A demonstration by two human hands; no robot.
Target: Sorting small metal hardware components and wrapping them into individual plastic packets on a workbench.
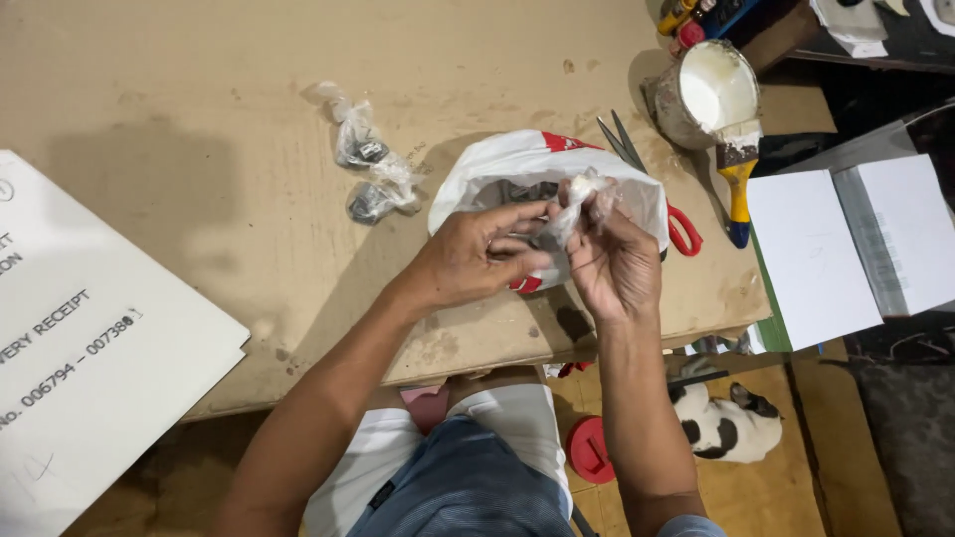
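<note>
My left hand (476, 261) and my right hand (613, 261) meet over a white plastic bag with red print (517, 164) that lies open on a brown board table (199, 119). Both hands pinch a small clear plastic packet (577, 207), its twisted top sticking up between my right fingers. What is inside the packet is hard to make out. Two more small clear packets with dark pieces (370, 174) lie on the table to the left of the bag.
Red-handled scissors (657, 189) lie behind the bag. A tin of white paint (708, 91) and a yellow-handled brush (738, 184) stand at the right. White paper sheets (846, 249) lie at right, a large white printed sheet (90, 378) at left. A black-and-white animal (721, 418) rests on the floor.
</note>
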